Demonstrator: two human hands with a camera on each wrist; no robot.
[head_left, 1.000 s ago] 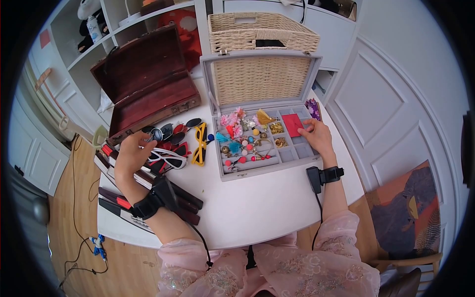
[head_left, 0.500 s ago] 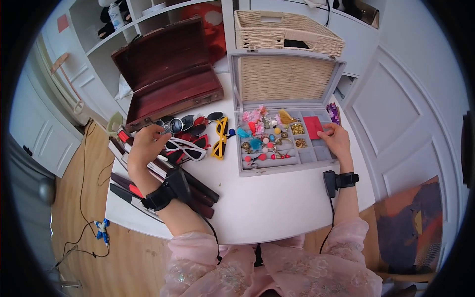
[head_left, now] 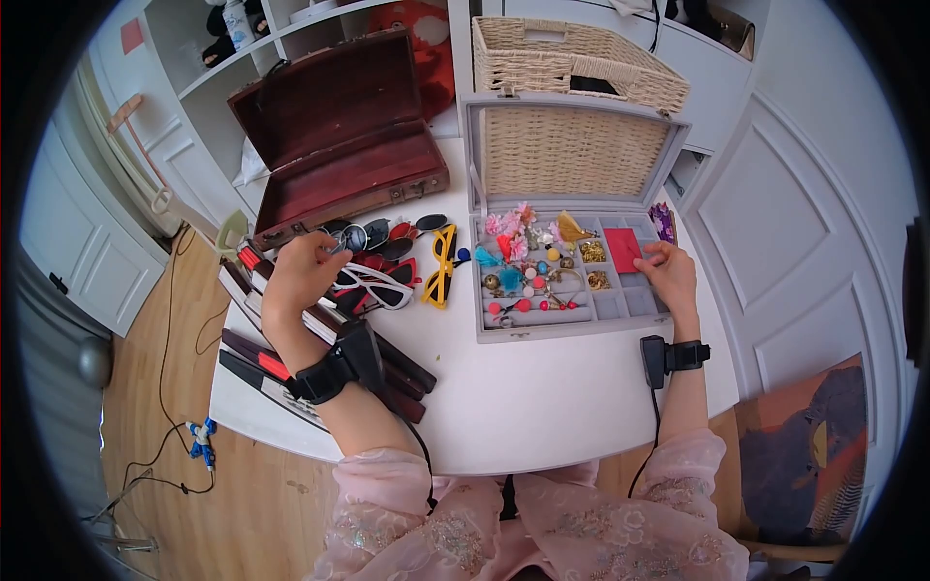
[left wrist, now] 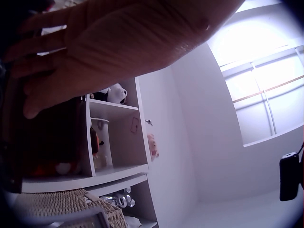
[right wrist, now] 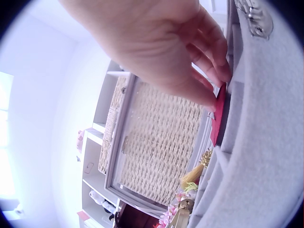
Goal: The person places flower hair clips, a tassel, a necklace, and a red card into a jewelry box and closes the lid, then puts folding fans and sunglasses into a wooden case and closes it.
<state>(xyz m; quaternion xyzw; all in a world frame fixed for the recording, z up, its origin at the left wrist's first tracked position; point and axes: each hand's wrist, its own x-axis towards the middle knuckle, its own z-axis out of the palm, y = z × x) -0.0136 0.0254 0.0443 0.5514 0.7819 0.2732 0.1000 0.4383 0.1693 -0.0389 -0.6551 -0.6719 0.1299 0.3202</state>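
Note:
My left hand [head_left: 308, 274] pinches a pair of round-lens glasses [head_left: 354, 239] at the near right corner of the brown suitcase. White-framed sunglasses [head_left: 373, 287], yellow-framed sunglasses [head_left: 441, 266] and several darker pairs lie close by on the table. In the left wrist view, the left fingers [left wrist: 38, 71] are dark and the glasses hidden. My right hand [head_left: 670, 276] holds the edge of a flat red pouch [head_left: 622, 250] between thumb and fingers. That pouch lies over the right compartments of a grey jewellery box [head_left: 542, 336], beside gold pieces [head_left: 593, 252] and colourful hair ornaments [head_left: 509, 276].
The brown suitcase [head_left: 354, 179] stands with its lid raised at the back left. Behind the jewellery box's raised woven lid [head_left: 572, 150] is a wicker basket [head_left: 581, 68]. Several dark, long cases [head_left: 402, 363] lie at the left of the white table [head_left: 523, 407].
The head view has shifted, so the whole table sits further right in the frame. Both hands stay at the same things, with only slight finger movement.

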